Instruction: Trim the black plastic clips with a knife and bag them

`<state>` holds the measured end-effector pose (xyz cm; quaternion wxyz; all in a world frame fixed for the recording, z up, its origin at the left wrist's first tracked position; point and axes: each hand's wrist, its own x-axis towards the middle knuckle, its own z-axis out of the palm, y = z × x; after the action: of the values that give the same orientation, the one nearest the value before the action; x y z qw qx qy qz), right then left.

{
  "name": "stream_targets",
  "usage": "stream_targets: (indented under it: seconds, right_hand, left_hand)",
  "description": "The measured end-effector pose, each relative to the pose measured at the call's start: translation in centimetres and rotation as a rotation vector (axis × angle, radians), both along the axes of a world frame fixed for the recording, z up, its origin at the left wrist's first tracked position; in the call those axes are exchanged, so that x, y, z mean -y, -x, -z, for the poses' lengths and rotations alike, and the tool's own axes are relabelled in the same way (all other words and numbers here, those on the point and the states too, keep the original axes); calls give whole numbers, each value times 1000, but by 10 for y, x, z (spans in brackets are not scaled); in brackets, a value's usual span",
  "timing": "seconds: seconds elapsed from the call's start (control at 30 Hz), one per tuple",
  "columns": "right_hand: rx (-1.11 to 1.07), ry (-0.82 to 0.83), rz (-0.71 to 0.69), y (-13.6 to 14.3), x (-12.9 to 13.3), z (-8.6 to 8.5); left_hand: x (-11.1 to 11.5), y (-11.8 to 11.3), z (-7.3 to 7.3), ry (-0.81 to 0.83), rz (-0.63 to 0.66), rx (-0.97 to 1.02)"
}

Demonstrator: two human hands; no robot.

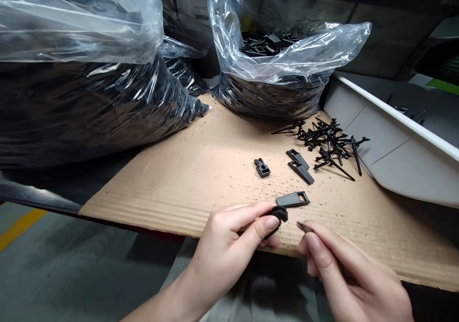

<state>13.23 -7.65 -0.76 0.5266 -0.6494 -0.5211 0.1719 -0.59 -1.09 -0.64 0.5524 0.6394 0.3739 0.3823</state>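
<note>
My left hand (234,238) is closed on a small rounded black plastic part (280,213), gripped between thumb and forefinger above the board's front edge. Just to its right, my right hand (344,264) pinches a thin, dark, pointed blade-like tool (304,227), its tip turned toward the black part but apart from it. Most of that tool is hidden in the fingers. Beyond my left hand lies a flat tapered black piece (292,199) with a square hole at one end. Two similar tapered pieces (300,170) overlap farther back, and a blocky black clip (262,168) lies left of them.
A pile of black branched plastic parts (332,142) lies on the cardboard sheet (172,188). Large clear bags of black parts stand at the left (89,106) and back (268,94). A grey bin (390,135) borders the right side. Small black shavings dot the cardboard.
</note>
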Motion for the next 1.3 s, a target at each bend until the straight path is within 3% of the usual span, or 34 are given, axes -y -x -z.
stream_targets:
  seconds: [0.1, 0.27, 0.5, 0.63, 0.8, 0.9, 1.0, 1.13, 1.3]
  right_hand:
    - [87, -177, 109, 15, -1, 19]
    - [254, -282, 76, 27, -7, 28]
    - [411, -267, -61, 10, -8, 23]
    - [525, -245, -220, -3, -12, 17]
    - [352, -85, -310, -5, -15, 7]
    - [237, -15, -187, -4, -13, 6]
    - [274, -29, -63, -2, -17, 5]
    - [232, 96, -129, 3, -30, -2]
    - [-24, 156, 7, 0, -36, -6]
  left_hand:
    - [1, -3, 0, 123, -33, 101]
    - [2, -4, 1, 166, -17, 205]
    - [0, 1, 3, -184, -48, -35]
    - [-1, 2, 4, -227, -31, -100]
    - [-1, 1, 2, -225, -7, -89]
    - [-2, 1, 1, -215, -4, -129]
    - [-3, 1, 1, -233, 0, -156]
    - [-2, 2, 0, -169, 71, -124]
    - [-4, 2, -1, -81, 94, -173]
